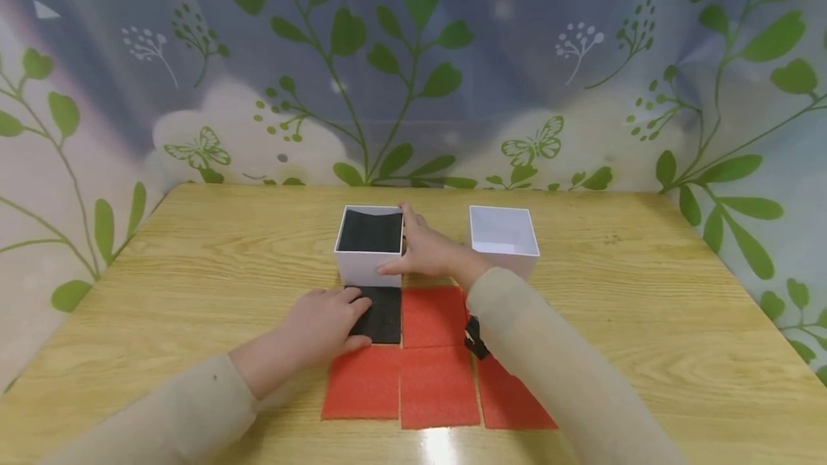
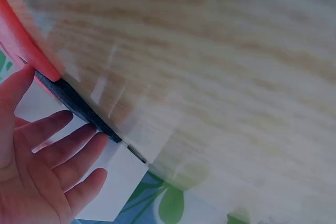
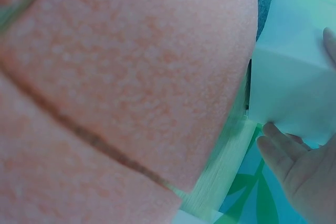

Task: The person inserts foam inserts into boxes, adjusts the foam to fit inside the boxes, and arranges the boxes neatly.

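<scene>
My left hand (image 1: 323,321) rests on a black felt square (image 1: 382,316) lying just in front of a white box (image 1: 370,268). In the left wrist view its fingers (image 2: 79,153) are spread, with the tips at the edge of the felt square (image 2: 79,103). With the thumb on the front wall and the other fingers along the right side, my right hand (image 1: 429,246) holds that white box. Black felt (image 1: 371,232) fills the box's opening. The right wrist view shows the right hand (image 3: 307,169) against the white box (image 3: 294,85).
A second white box (image 1: 502,229) stands open to the right, partly behind the right forearm. Red felt squares (image 1: 439,387) lie in rows nearer the table's front edge. A black object (image 1: 475,339) shows at the right sleeve. Behind the wooden table (image 1: 226,257) hangs a leaf-patterned curtain (image 1: 491,92).
</scene>
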Motion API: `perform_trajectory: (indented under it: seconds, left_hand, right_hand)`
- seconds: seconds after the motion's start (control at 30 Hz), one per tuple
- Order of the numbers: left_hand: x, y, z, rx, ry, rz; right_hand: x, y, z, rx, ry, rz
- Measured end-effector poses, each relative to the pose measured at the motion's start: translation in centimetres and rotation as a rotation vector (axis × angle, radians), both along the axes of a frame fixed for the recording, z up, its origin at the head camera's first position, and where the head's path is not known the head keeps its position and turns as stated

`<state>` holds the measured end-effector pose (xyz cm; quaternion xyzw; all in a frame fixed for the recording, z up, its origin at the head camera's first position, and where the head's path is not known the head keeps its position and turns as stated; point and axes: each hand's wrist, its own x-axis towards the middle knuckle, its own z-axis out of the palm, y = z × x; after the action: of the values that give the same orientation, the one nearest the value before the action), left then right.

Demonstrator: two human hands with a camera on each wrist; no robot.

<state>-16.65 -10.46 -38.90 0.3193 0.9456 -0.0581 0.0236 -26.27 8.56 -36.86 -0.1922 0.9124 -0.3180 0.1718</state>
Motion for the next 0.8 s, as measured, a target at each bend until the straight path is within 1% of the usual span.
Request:
perform_trajectory:
  seconds: [0.2,0.3,0.37,0.57,0.67,0.8]
  left_hand:
    - [-0.42,0.15,0.5,-0.021,-0.019,0.009]
    - [-0.53,0.21,0.72,-0.013,-0.018,-0.001]
    - [-0.6,0.22,0.79,-0.018,-0.007,-0.022]
    - [-0.76,0.29,0.78,-0.053,0.039,-0.113]
    - [-0.85,0.36,0.78,-0.07,0.028,-0.131]
    - [-0.92,0.5,0.74,-0.076,0.003,-0.127]
  right_hand:
    - [-0.12,0.09,0.16,0.002,-0.008,0.001]
    - [-0.16,0.14,0.09,0.004,-0.006,0.001]
    - [-0.12,0.16,0.07,0.0,-0.007,0.003]
    - [0.0,0.11,0.09,0.003,0.003,0.011]
    - [-0.01,0.06,0.02,0.004,0.002,0.012]
    - [-0.06,0.07,-0.12,0.006,0.004,0.012]
